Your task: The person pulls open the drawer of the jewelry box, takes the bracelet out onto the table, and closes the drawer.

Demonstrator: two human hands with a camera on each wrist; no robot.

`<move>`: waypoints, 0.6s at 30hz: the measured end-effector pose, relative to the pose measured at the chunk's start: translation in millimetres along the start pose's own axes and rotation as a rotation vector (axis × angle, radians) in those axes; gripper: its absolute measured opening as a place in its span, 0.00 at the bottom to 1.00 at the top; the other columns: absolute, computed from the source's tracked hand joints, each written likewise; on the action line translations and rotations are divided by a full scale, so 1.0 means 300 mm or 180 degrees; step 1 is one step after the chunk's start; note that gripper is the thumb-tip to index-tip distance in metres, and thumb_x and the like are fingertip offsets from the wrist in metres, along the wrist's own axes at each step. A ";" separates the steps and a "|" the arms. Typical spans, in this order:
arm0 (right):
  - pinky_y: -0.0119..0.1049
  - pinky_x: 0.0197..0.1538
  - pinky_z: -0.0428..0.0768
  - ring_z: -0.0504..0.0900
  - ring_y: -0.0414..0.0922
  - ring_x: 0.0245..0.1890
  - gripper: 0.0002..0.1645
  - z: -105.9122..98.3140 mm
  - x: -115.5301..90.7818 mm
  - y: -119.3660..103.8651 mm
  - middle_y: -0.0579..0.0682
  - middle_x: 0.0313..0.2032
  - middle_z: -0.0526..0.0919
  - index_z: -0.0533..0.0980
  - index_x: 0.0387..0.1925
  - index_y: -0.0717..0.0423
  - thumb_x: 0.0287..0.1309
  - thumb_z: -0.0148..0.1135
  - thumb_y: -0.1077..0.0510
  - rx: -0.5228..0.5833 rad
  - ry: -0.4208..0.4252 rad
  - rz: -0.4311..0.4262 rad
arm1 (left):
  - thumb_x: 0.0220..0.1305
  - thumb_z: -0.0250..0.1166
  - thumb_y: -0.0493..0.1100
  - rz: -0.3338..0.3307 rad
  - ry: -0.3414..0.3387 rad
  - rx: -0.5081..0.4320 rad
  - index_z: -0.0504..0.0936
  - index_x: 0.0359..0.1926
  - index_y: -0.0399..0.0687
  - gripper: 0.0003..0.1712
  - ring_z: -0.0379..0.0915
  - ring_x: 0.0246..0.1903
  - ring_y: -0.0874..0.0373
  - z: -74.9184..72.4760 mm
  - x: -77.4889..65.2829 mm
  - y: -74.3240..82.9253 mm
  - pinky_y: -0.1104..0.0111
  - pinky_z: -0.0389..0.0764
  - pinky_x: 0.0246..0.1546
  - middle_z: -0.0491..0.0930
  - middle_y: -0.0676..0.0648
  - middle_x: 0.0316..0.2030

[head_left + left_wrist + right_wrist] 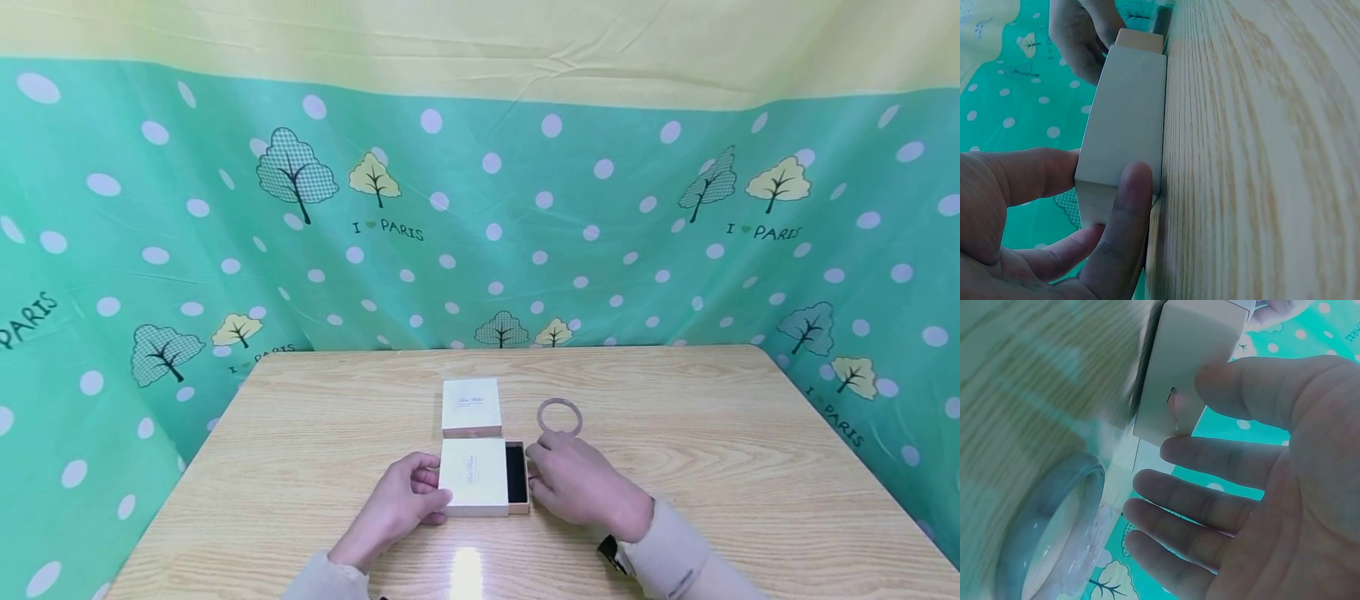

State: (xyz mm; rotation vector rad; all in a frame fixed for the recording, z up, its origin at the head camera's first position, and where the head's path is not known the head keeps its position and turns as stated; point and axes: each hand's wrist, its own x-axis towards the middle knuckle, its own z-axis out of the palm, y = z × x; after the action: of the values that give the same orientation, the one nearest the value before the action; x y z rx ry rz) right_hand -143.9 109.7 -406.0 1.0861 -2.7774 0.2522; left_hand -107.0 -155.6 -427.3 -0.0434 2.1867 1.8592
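A small white drawer box (472, 479) lies on the table with its black-lined drawer (519, 507) slid partly out to the right. My left hand (401, 500) grips the left end of its sleeve, thumb on one side and fingertips on the other in the left wrist view. Beside the drawer's end is my right hand (581, 482). In the right wrist view its fingers are straight and spread, the thumb and index tip right at the end face around a short pink pull ribbon (1174, 409). A pale, greyish bangle (559, 401) lies just beyond the right hand.
A second white box (471, 407), closed, stands directly behind the first. The wood-grain table (315, 433) ends at a green dotted curtain (480, 217) at the back and sides. A dark band (611, 554) shows at the right wrist.
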 end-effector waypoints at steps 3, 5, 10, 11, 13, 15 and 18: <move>0.36 0.34 0.76 0.71 0.40 0.30 0.08 0.000 0.000 -0.004 0.43 0.30 0.73 0.77 0.33 0.54 0.55 0.62 0.54 0.0007 -0.0001 0.0000 | 0.51 0.67 0.27 0.0006 -0.0014 -0.0004 0.64 0.59 0.24 0.34 0.72 0.35 0.50 -0.001 0.000 0.000 0.60 0.85 0.35 0.68 0.37 0.41; 0.36 0.35 0.76 0.72 0.40 0.30 0.08 -0.001 0.000 -0.007 0.44 0.30 0.74 0.77 0.33 0.54 0.55 0.63 0.54 0.0014 0.0001 -0.0012 | 0.51 0.67 0.27 0.0010 -0.0021 -0.0006 0.64 0.59 0.24 0.34 0.72 0.35 0.51 -0.001 0.001 0.000 0.60 0.85 0.35 0.68 0.37 0.41; 0.35 0.35 0.77 0.72 0.40 0.31 0.08 0.003 0.001 -0.012 0.44 0.31 0.75 0.77 0.34 0.54 0.55 0.63 0.53 0.0009 0.0007 -0.0056 | 0.51 0.67 0.27 0.0004 -0.0020 -0.0012 0.64 0.58 0.24 0.34 0.72 0.35 0.51 -0.001 0.001 0.000 0.60 0.85 0.35 0.68 0.37 0.40; 0.35 0.35 0.77 0.72 0.40 0.31 0.08 0.004 0.002 -0.013 0.44 0.31 0.75 0.77 0.34 0.54 0.55 0.63 0.53 0.0013 0.0003 -0.0059 | 0.51 0.67 0.27 -0.0001 -0.0019 -0.0015 0.64 0.58 0.24 0.34 0.72 0.35 0.51 -0.001 0.001 0.000 0.59 0.85 0.35 0.68 0.37 0.41; 0.35 0.35 0.76 0.72 0.40 0.31 0.09 0.007 0.003 -0.015 0.44 0.30 0.75 0.78 0.34 0.53 0.55 0.63 0.53 0.0014 -0.0006 -0.0061 | 0.51 0.67 0.27 -0.0008 -0.0014 -0.0017 0.64 0.58 0.24 0.34 0.72 0.35 0.51 -0.001 0.000 0.001 0.59 0.85 0.35 0.68 0.37 0.41; 0.34 0.34 0.76 0.72 0.40 0.31 0.09 0.009 0.004 -0.017 0.44 0.30 0.75 0.78 0.34 0.53 0.55 0.64 0.52 0.0021 -0.0007 -0.0063 | 0.51 0.67 0.27 -0.0011 -0.0012 -0.0013 0.64 0.58 0.24 0.34 0.72 0.35 0.51 0.000 -0.001 0.001 0.60 0.85 0.35 0.68 0.37 0.41; 0.34 0.33 0.76 0.71 0.39 0.31 0.09 0.012 0.005 -0.021 0.43 0.30 0.74 0.78 0.34 0.52 0.55 0.64 0.51 0.0017 -0.0009 -0.0056 | 0.51 0.67 0.27 -0.0007 -0.0003 -0.0005 0.64 0.58 0.24 0.34 0.72 0.35 0.51 0.000 -0.001 0.002 0.60 0.85 0.35 0.69 0.37 0.41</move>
State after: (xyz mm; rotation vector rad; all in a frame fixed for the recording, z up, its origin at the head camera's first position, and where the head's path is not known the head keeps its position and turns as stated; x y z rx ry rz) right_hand -140.9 103.5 -408.5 1.1123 -2.7699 0.2563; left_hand -106.8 -155.6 -426.8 -0.0453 2.1837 1.8595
